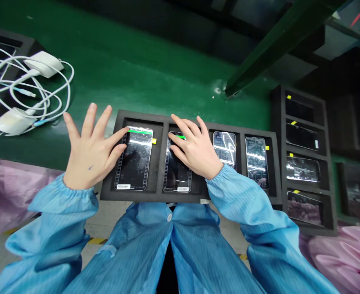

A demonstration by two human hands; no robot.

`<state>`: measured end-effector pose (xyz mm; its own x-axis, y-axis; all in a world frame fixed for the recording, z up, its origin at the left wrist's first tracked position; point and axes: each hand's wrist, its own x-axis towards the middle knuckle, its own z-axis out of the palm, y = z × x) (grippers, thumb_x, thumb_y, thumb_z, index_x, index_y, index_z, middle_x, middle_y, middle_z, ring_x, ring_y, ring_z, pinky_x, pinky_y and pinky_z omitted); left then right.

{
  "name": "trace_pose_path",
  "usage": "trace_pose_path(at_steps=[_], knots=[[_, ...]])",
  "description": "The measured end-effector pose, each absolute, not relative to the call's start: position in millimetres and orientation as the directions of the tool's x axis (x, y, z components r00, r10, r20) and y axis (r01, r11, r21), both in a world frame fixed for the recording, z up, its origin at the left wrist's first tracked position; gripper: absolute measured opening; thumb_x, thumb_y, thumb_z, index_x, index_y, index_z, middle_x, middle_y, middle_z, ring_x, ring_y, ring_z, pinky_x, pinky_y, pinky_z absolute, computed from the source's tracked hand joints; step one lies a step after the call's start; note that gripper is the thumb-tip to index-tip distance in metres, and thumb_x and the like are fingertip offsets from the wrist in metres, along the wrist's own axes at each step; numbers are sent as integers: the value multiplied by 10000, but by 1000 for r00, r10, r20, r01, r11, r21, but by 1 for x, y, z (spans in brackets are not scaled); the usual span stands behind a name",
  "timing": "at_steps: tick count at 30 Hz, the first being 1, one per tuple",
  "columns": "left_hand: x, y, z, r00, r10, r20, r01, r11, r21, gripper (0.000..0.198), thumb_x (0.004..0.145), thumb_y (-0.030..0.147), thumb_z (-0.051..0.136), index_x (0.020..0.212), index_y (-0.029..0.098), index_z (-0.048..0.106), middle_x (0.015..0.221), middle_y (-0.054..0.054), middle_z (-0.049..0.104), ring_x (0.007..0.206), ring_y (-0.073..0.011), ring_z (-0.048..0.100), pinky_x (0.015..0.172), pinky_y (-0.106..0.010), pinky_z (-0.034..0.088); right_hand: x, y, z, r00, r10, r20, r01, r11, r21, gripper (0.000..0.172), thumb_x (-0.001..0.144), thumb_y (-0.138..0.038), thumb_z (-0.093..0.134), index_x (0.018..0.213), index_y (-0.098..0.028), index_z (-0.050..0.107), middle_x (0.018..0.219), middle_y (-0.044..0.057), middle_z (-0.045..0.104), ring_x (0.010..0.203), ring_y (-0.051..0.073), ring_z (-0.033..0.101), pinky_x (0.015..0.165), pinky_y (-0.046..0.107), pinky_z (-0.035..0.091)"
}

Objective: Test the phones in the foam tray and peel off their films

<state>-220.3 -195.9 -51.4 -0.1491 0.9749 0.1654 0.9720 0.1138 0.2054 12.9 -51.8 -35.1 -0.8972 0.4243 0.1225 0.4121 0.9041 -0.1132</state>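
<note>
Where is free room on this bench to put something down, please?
Bare green bench lies behind the black phone tray, between the white cables and the second black tray. Crowded: that tray, where the left hand and right hand rest on phones.

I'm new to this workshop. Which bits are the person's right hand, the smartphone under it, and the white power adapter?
Right hand (196, 149): head view, on the back of the hand.
Smartphone under the right hand (177, 179): head view, on the lower part of the screen.
White power adapter (43, 64): head view, on the top of its casing.
</note>
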Motion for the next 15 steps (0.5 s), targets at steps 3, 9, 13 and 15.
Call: trace_pose_path(at_steps=[3,9,13,15], knots=[[-220,-197,-51,-150,974,172,972,113,205,419,987,412,328,1359,341,507,1643,-1,94,1539,-294,13,1193,-693,-73,12,-52,-35,-898,422,121,412,905,-104,308,980,-318,443,1135,-182,672,1577,121,348,1365,290,429,1174,606,249],[-219,-198,-49,-144,975,167,979,116,168,411,987,388,348,1360,320,507,1642,-21,96,1537,-309,17,1184,-715,-56,11,-52,-35,-900,419,121,409,907,-94,307,983,-318,433,1117,-179,672,1578,123,345,1367,289,432,1170,613,258],[-217,-197,-48,-141,977,163,981,115,156,403,985,387,361,1344,304,523,1639,-29,107,1536,-317,23,1182,-719,-60,11,-52,-35,-898,422,123,410,906,-110,311,980,-316,433,1106,-174,679,1579,123,341,1365,295,431,1172,617,254],[-215,-197,-46,-135,978,162,982,109,155,404,983,391,367,1344,302,522,1637,-36,113,1536,-318,23,1179,-724,-65,11,-53,-34,-899,421,123,409,906,-112,317,981,-318,429,1110,-171,679,1578,125,344,1365,296,428,1173,617,253]])
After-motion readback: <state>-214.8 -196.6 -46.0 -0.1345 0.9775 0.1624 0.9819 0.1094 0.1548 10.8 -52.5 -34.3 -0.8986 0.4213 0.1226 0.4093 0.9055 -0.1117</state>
